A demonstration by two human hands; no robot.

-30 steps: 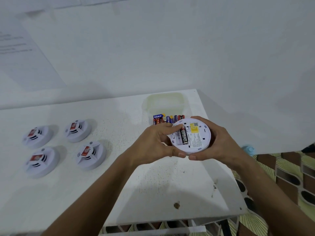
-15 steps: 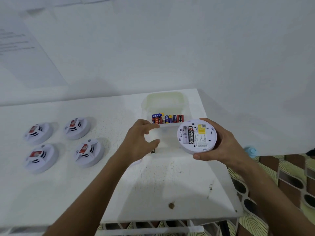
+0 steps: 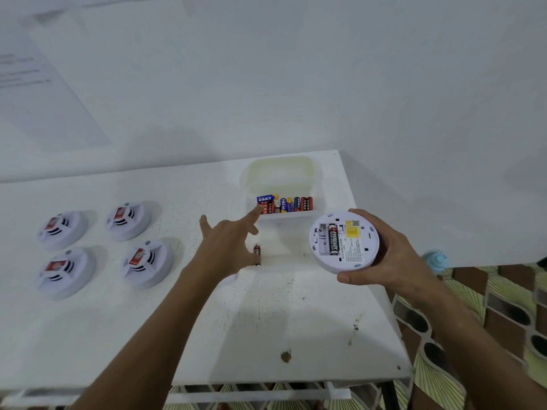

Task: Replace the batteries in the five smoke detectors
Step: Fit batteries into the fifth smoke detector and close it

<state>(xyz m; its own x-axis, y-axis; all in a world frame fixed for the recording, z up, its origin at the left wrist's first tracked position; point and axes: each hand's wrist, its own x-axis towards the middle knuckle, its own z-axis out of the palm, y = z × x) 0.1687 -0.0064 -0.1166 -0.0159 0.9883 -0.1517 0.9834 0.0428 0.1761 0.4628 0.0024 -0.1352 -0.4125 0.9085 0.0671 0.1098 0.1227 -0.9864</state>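
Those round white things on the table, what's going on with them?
A person is changing batteries in smoke detectors. The right hand holds one round white smoke detector turned over, with one black battery in its open slot. The left hand reaches with fingers spread toward the clear plastic box of red and blue batteries. A loose battery lies on the white table. Four more white detectors wait at the left.
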